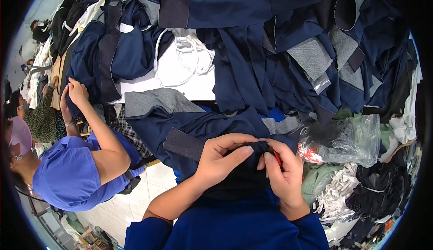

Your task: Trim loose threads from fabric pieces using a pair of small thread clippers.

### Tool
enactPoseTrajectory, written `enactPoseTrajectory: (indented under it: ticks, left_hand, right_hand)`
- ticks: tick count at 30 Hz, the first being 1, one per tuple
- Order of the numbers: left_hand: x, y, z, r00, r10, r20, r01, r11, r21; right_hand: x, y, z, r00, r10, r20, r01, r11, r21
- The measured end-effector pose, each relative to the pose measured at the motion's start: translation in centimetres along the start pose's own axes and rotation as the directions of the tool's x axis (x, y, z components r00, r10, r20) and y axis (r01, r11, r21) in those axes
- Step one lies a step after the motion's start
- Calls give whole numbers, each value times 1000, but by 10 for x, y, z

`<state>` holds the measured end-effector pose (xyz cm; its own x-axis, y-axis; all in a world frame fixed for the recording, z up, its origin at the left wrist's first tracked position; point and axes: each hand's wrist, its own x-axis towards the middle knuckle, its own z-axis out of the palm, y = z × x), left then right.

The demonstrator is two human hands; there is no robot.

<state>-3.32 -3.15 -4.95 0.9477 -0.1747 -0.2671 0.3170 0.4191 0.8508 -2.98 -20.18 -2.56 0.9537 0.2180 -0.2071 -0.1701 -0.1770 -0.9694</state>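
Observation:
A navy garment with grey-faced and black panels lies across my lap and up against the table edge. My left hand is closed on a dark edge of this cloth, thumb on top, fingers bent beneath. Close beside it, my right hand pinches around a small tool with a red handle, its fingertips at the same dark edge. Most of the tool is hidden by the fingers, so its kind does not show. A black panel of the garment lies by my left wrist.
Navy cut cloth is heaped over the white table, with white cord on it. At right sit a clear plastic bag and scrap piles. On the left, a co-worker in a blue top handles navy cloth.

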Motion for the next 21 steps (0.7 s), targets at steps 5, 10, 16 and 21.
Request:
enactPoseTrajectory:
  ticks: [5,10,16,21]
  left_hand:
    - [-2,-1,2,999,-32,-35,33,999,33]
    - [-5,-4,3,997,19,-81,-14,998,62]
    - [-6,-3,4,994,71,-88,-58,987,150]
    - [-6,-6,4,996,48,-79,-40,995,94]
  right_hand:
    - [-1,7,-1,998,-8,59,0,990,142]
    - [4,7,0,977,109,185,-172,913,369]
    - [2,16,10,988,114,107,-153,854,497]
    - [4,18,4,979,110,174,-181,863,472]
